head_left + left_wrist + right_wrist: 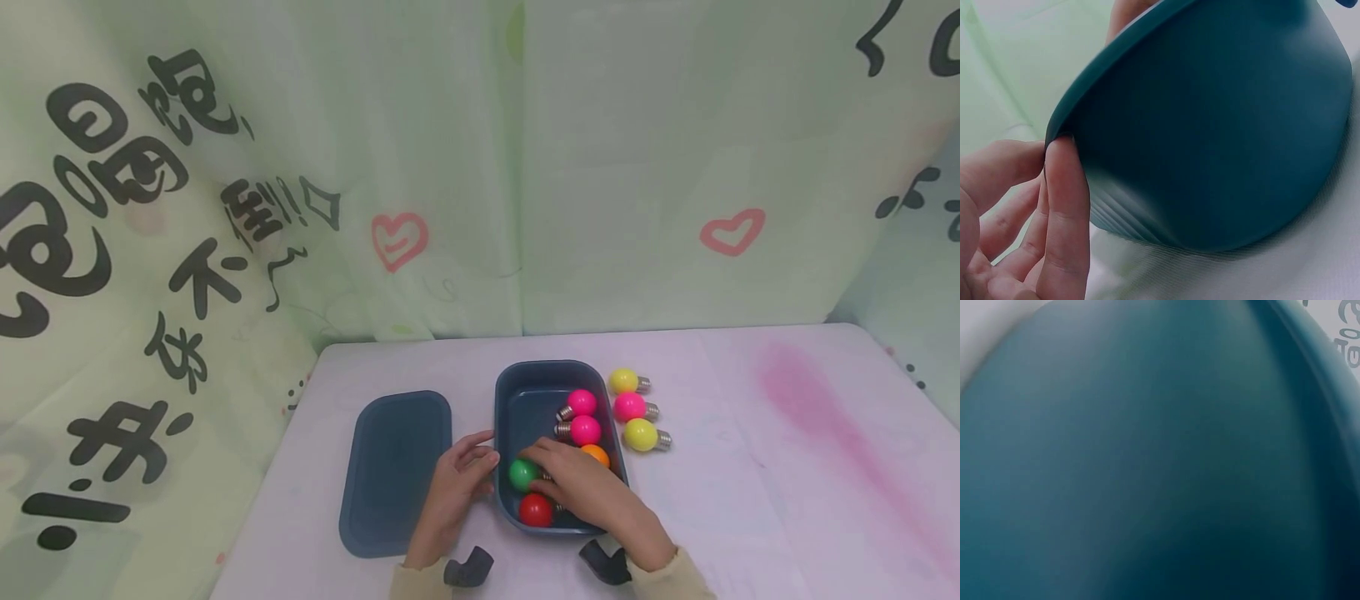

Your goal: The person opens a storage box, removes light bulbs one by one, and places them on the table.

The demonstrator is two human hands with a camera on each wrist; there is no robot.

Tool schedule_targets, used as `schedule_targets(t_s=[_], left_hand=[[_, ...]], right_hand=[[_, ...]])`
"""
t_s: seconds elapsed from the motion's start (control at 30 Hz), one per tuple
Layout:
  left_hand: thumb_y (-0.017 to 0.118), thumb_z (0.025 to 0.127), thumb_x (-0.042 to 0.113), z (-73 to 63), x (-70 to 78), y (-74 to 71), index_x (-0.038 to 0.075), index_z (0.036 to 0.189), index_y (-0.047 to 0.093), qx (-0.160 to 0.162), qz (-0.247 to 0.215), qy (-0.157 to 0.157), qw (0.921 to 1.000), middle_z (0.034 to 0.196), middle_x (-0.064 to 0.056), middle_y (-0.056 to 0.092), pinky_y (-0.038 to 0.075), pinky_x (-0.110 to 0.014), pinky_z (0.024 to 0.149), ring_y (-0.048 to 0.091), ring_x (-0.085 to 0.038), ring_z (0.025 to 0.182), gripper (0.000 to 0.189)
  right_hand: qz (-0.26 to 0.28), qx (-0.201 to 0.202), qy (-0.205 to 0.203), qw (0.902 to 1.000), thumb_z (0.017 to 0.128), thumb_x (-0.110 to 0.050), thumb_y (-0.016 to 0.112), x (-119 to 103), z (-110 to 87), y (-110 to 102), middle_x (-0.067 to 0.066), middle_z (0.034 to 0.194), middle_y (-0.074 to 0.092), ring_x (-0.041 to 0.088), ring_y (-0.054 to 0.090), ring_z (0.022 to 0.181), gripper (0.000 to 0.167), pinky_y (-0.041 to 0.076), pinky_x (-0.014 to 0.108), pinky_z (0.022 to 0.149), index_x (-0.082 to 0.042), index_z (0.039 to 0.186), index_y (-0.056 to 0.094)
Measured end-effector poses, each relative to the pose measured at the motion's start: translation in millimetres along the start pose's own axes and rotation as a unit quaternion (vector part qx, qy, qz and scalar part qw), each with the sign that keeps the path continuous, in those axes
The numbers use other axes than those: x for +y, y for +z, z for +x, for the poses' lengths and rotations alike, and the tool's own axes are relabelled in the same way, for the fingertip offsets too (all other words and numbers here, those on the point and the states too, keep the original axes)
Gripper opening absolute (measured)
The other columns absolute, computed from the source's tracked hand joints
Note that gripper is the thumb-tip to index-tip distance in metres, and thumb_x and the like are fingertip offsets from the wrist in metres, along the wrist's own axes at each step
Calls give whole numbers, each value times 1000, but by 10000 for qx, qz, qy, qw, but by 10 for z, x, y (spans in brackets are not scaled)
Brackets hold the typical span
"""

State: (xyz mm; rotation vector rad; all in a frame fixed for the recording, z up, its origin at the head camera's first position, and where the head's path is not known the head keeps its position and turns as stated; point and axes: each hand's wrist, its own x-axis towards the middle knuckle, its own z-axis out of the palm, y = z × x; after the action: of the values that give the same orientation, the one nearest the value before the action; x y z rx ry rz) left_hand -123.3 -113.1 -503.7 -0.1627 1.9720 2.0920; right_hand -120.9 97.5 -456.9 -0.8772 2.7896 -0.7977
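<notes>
The left hand [459, 477] pinches the container [523, 400] at nine o'clock; the right hand [582, 482] grips a round green bulb [521, 476], which may therefore slip against the red bulb [535, 511] at five.

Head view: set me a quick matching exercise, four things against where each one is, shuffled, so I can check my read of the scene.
1. Left hand
2. Right hand
3. Red bulb
4. Flat blue piece

A. Inside the blue container, close to its near end
B. Lying on the table, left of the container
C. Pinching the container's rim
D. Reaching into the container, fingers around the green bulb

Pairs: 1-C, 2-D, 3-A, 4-B
</notes>
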Motion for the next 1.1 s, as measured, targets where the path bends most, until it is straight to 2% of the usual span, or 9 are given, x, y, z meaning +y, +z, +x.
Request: schedule_targets(t_s=[0.17, 0.37, 0.63, 0.8, 0.97, 1.1], left_hand=[[71, 92, 31, 2, -8, -4, 13, 136, 58, -11, -44, -2, 10000, 115, -7, 66, 53, -29, 74, 61, -15, 94, 50], [71, 92, 31, 10, -17, -4, 14, 136, 58, 2, -15, -31, 10000, 116, -8, 66, 53, -29, 74, 60, -15, 94, 49], [71, 92, 30, 4, 1, 5, 14, 136, 59, -1, 13, -1, 10000, 115, -8, 66, 54, -29, 74, 61, -15, 95, 48], [71, 92, 30, -1, 5, 5, 13, 135, 59, 9, 12, -8, 10000, 113, -6, 66, 54, -29, 74, 62, -15, 93, 48], [71, 92, 30, -4, 3, 4, 13, 136, 58, 33, -31, -17, 10000, 112, -6, 66, 54, -29, 73, 62, -15, 92, 49], [72, 91, 30, -2, -4, 1, 13, 136, 58, 39, -8, -35, 10000, 113, -6, 67, 54, -29, 74, 62, -16, 93, 50]], right_hand=[[6, 4, 83, 10000, 85, -20, 79, -22, -18, -54, -2, 106, 65, 15, 65, 99, 41, 58, 35, 84, -12, 123, 66], [-152, 315, -177, 9992, 84, -17, 79, -60, -72, -173, -3, 104, 65, 13, 65, 95, 39, 58, 34, 83, -13, 120, 67], [-93, 489, -257, 9984, 83, -15, 80, -58, -163, -300, 0, 110, 66, 17, 66, 102, 40, 57, 35, 87, -11, 120, 67], [-95, 499, -60, 9987, 82, -16, 80, -81, -213, -410, 1, 110, 67, 19, 66, 103, 40, 57, 36, 86, -11, 120, 67], [-5, 451, 237, 9987, 84, -17, 79, -61, -250, -493, 3, 117, 68, 24, 65, 111, 41, 56, 39, 88, -12, 123, 67], [-35, 435, 274, 9987, 85, -18, 78, -20, -279, -536, 5, 122, 67, 26, 63, 115, 43, 56, 40, 89, -13, 125, 66]])
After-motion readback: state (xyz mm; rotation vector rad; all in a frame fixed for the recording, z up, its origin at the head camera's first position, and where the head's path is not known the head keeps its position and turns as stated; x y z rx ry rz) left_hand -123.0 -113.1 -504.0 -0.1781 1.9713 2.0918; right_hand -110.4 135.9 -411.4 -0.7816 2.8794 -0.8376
